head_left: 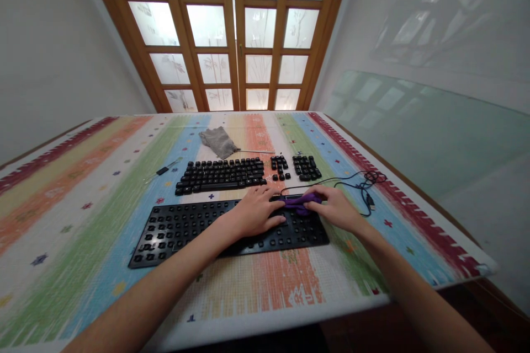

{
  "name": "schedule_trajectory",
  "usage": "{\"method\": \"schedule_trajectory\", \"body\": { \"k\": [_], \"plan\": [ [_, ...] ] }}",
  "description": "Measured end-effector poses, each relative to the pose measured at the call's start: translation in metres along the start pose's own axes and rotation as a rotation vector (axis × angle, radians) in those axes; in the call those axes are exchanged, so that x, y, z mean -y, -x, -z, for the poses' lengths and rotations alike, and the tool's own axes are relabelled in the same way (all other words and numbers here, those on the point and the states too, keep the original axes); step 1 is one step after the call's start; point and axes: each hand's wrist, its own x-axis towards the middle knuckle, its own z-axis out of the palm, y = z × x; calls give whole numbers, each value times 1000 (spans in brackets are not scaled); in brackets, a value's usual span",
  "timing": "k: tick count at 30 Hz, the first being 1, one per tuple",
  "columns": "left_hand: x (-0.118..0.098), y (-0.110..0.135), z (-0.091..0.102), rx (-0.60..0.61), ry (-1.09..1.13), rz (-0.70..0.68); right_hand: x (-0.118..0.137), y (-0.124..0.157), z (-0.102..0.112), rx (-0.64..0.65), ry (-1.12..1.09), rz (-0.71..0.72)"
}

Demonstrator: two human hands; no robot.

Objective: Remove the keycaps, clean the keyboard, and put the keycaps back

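A black keyboard base [182, 231] with its keycaps off lies across the table, rows of bare switches facing up. My left hand [260, 212] rests on it right of its middle, fingers stretched and apart, one fingertip touching the end of a purple cloth [298, 204]. The cloth is bunched over the upper right part of the base, and my right hand [333, 207] pinches its right end. Just beyond the base, the black keycaps [223, 174] are laid out in keyboard order, with smaller groups of keycaps [306, 167] to the right.
A grey cloth [219, 142] lies behind the keycaps, beside a thin metal rod [256, 151]. A keycap puller [163, 170] is at the left. The USB cable [368, 178] coils at the right. A striped tablecloth [83, 231] covers the table; its front edge is near.
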Motion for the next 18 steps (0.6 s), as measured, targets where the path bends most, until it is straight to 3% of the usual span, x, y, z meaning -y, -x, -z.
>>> {"method": "schedule_trajectory", "body": {
  "k": [6,18],
  "plan": [
    [0,-1,-4,-40,24,-28,2,6,-4,-18,-41,30],
    [-10,-20,-12,-193,-8,-129,43,16,-11,-35,-81,188]
  ]
}}
